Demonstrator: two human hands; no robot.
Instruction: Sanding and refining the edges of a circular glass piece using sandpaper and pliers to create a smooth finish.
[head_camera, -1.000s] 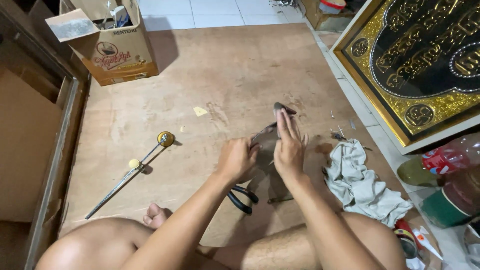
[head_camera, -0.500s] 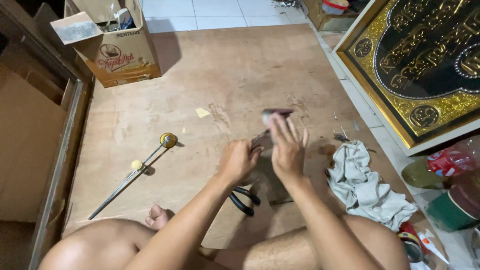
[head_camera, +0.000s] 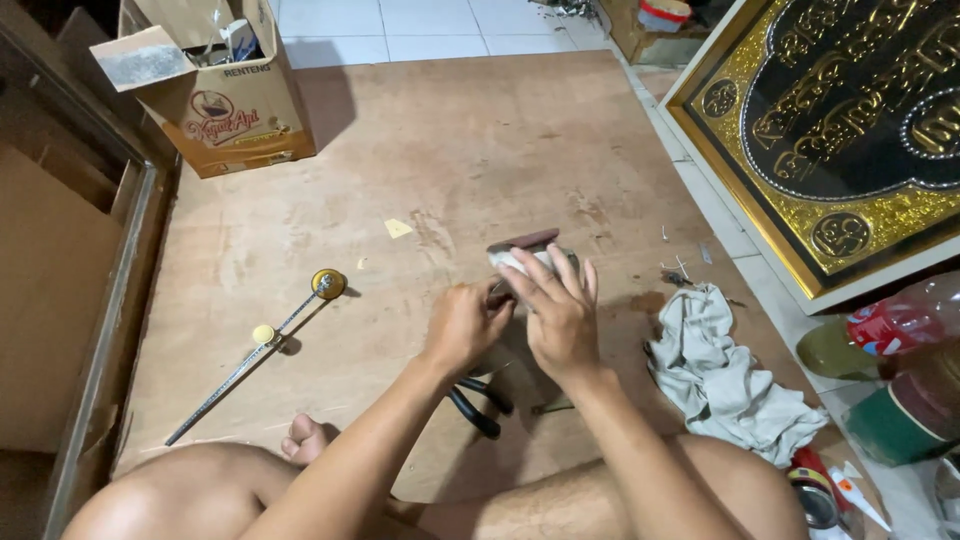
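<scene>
Gripping a small grey-and-brown object (head_camera: 525, 255) at the centre of the frame, both hands work close together over the plywood board (head_camera: 480, 150). The right hand (head_camera: 560, 315) lies flat across the object with fingers spread and pressed down on it; the left hand (head_camera: 462, 325) is curled against its near end, though what the fingers pinch there is hidden. Compared with a second ago, the right hand's fingers have come down from pointing upward to lying across the piece, and the dark strip on top now shows more level, so the work looks to have gone from lining up to pressing.

Just below the hands, black-handled pliers (head_camera: 480, 405) lie on the board, partly hidden by the forearms. To the right a crumpled grey rag (head_camera: 725, 375) lies loose. Left of centre a long thin rod with a yellow disc (head_camera: 265, 345) rests at a slant. A cardboard box (head_camera: 225, 110) stands at upper left, and a gold-and-black framed panel (head_camera: 850, 130) fills the upper right.
</scene>
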